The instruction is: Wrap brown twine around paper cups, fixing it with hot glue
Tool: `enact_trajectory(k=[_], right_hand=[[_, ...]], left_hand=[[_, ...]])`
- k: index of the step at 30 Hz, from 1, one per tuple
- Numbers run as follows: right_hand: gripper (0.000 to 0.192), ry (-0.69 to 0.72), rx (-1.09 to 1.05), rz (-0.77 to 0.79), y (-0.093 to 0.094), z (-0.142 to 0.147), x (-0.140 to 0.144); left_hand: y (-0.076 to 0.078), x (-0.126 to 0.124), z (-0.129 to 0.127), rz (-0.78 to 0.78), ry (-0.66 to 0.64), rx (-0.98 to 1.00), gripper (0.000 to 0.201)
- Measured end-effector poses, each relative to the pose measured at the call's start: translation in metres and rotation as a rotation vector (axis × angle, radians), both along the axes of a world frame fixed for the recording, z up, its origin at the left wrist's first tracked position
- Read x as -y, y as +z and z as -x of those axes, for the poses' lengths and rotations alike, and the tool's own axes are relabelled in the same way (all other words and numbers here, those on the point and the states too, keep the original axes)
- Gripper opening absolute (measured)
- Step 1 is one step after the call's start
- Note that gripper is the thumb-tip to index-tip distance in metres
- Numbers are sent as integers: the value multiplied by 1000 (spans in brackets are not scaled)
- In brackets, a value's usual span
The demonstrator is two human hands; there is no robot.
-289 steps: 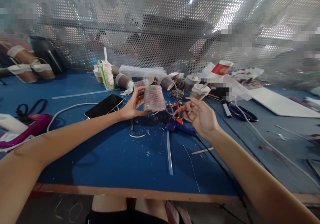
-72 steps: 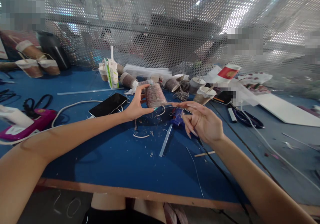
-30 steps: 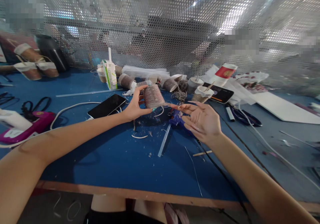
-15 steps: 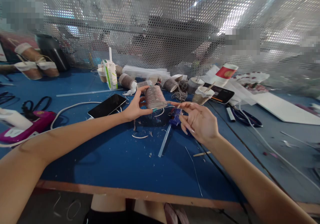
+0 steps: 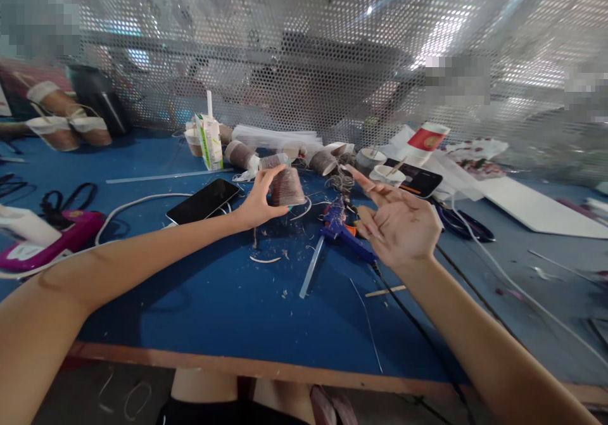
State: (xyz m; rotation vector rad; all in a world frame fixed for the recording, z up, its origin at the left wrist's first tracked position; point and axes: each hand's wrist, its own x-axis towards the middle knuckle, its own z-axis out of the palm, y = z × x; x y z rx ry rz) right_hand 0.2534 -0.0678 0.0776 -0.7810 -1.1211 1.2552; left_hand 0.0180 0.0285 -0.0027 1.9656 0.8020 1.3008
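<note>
My left hand [image 5: 259, 198] grips a paper cup wrapped in brown twine [image 5: 286, 187], held just above the blue table [image 5: 213, 298]. To the right of the cup, my right hand [image 5: 396, 222] is lifted palm up with its fingers spread and nothing in it. A thin twine strand runs from the cup toward that hand, but it is too faint to tell if it touches. A blue glue gun [image 5: 341, 227] with a clear glue stick [image 5: 311, 270] lies on the table below and between both hands.
A black phone [image 5: 203, 201] lies left of the cup, beside a white cable [image 5: 137, 204]. A pink tool [image 5: 52, 242] is at far left. Wrapped cups [image 5: 239, 153], a milk carton [image 5: 208, 139], a red cup [image 5: 424, 139], scissors [image 5: 463, 225] and a perforated metal screen [image 5: 304, 51] line the back.
My right hand has drawn away from the cup to the right and opened palm up. My left hand has turned the cup and lowered it slightly.
</note>
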Motion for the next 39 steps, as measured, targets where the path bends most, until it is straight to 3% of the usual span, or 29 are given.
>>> enact_trajectory(k=[3, 6, 12, 17, 24, 35, 39], right_hand=[[27, 113, -9, 100, 4, 2, 3], [34, 183, 62, 122, 6, 4, 4], [41, 277, 168, 137, 3, 13, 8], [43, 389, 26, 269, -1, 31, 20], [46, 493, -51, 298, -1, 41, 26], [42, 594, -108, 272, -10, 41, 29], [51, 639, -241, 366, -14, 43, 30]], left_hand=[[-3, -3, 0, 47, 42, -80, 99], [-1, -1, 2, -54, 93, -141, 101], [22, 23, -1, -421, 192, -138, 57], [39, 45, -13, -499, 21, -115, 35], [39, 49, -15, -415, 158, -13, 44], [43, 61, -19, -310, 34, 182, 52], [39, 64, -25, -207, -8, 241, 54]])
